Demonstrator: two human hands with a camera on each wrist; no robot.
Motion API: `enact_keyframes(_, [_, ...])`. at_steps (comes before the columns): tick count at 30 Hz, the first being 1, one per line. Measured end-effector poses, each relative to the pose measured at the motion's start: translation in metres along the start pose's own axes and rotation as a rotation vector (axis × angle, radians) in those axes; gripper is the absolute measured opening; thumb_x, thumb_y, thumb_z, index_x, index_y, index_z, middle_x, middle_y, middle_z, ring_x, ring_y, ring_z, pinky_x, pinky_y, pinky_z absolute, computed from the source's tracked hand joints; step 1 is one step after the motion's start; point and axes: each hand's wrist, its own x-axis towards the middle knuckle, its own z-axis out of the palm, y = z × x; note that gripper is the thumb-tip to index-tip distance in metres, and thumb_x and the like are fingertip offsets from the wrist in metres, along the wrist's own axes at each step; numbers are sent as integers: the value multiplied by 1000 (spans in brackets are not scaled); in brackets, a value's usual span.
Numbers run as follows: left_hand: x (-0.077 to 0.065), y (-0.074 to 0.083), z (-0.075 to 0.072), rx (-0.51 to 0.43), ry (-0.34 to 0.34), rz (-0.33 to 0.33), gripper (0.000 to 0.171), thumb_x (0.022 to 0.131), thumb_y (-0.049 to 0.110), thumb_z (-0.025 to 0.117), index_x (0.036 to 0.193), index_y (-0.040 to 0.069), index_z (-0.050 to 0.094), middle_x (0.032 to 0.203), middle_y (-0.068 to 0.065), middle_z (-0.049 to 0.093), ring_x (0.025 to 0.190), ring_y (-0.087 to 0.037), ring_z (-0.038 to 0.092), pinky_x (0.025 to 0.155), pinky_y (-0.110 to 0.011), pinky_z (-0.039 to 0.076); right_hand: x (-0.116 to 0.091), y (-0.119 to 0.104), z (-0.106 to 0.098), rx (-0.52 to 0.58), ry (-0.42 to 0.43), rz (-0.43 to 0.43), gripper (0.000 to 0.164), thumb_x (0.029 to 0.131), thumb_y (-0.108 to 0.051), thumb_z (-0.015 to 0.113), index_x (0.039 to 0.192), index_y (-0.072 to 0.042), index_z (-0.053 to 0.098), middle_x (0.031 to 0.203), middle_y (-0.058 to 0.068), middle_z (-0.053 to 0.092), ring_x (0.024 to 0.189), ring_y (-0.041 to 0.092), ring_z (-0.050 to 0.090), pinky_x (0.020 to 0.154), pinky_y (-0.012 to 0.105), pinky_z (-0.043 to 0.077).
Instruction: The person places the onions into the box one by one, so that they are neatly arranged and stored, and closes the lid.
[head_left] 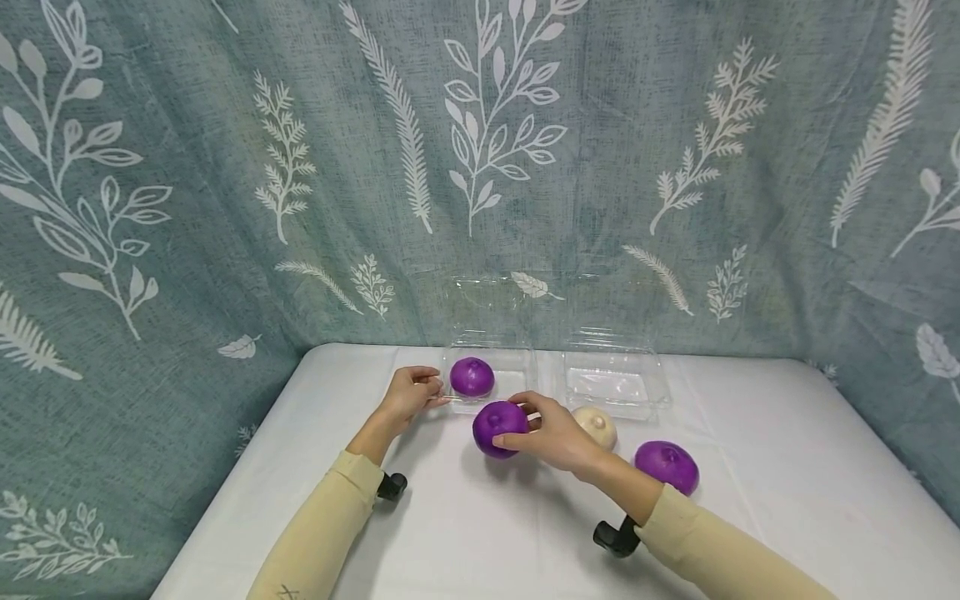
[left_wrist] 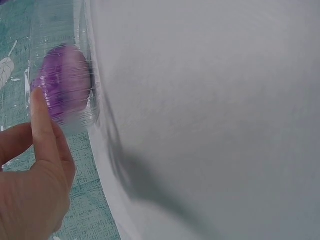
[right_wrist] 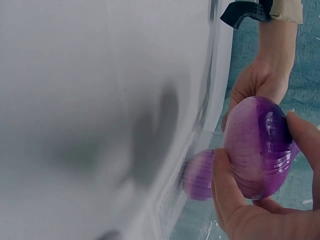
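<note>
My right hand (head_left: 551, 433) holds a purple onion (head_left: 498, 429) between thumb and fingers, raised over the table just in front of the left clear plastic clamshell container (head_left: 513, 385). In the right wrist view the glossy onion (right_wrist: 260, 150) shows a paler side, with the fingers around its lower part. My left hand (head_left: 412, 393) pinches the left front edge of that container. The left wrist view has its index finger extended along the clear wall (left_wrist: 80, 122). Inside, at the left, sits another purple onion (head_left: 472, 377).
A second clear container (head_left: 611, 383) stands open to the right, its lid raised like the first one's. Nearer lie a cream-coloured onion (head_left: 596, 427) and a purple onion (head_left: 667, 467), partly behind the right forearm. A leaf-patterned curtain (head_left: 480, 167) hangs behind the white table (head_left: 465, 533).
</note>
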Motion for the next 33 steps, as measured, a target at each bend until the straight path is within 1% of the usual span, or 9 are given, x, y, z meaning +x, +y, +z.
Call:
enact_keyframes(4, [1,-1,-1,-2,11,-1,40,100,-11,50,138,-21,46,99,-14,52,88,-21,61,83,-28,64,0,-1,-7,-31,2,-16,68,79,-30,89,136,-7,60,120,8,68,107,25,65,85,38,60])
enact_keyframes(8, [1,-3,0,-14,18,1,40,99,-12,50,138,-21,46,98,-14,52,89,-23,61,82,-29,64,1,-2,-16,-79,10,-39,68,80,-31,88,136,-7,59,123,10,67,109,26,64,85,38,60])
enact_keyframes(12, [1,-3,1,-24,18,-5,41,98,-14,49,138,-21,45,98,-14,53,93,-26,62,83,-29,64,2,-4,-26,-160,26,-62,68,82,-33,87,138,-8,58,124,11,67,110,28,64,86,41,60])
enact_keyframes(16, [3,-3,2,-26,17,-7,42,98,-14,50,139,-21,45,99,-14,53,93,-25,62,83,-28,64,6,-4,-37,-216,43,-105,67,83,-30,86,138,-7,57,126,13,66,110,30,64,89,44,59])
enact_keyframes(20, [4,-1,1,-25,14,1,41,98,-13,50,138,-22,44,100,-15,52,91,-25,61,82,-29,64,15,-5,-46,-256,60,-176,67,84,-25,86,138,-2,55,127,17,65,111,34,65,90,46,60])
enact_keyframes(23, [3,1,1,-24,14,-2,41,99,-14,50,139,-22,44,100,-15,52,91,-25,61,83,-29,64,23,-4,-51,-288,63,-215,69,85,-23,85,139,3,53,128,21,63,112,36,65,90,46,61])
enact_keyframes(28, [2,0,1,-31,8,-8,42,99,-14,49,140,-22,43,101,-15,51,91,-23,61,85,-29,63,36,-2,-52,-311,79,-225,71,85,-22,85,141,6,51,129,24,61,112,37,64,90,44,62])
enact_keyframes(33, [1,-1,1,-28,17,-2,42,97,-15,49,138,-22,45,101,-16,52,92,-24,62,83,-28,63,51,-2,-51,-329,95,-238,68,85,-22,85,138,6,53,126,24,62,110,36,65,90,44,62])
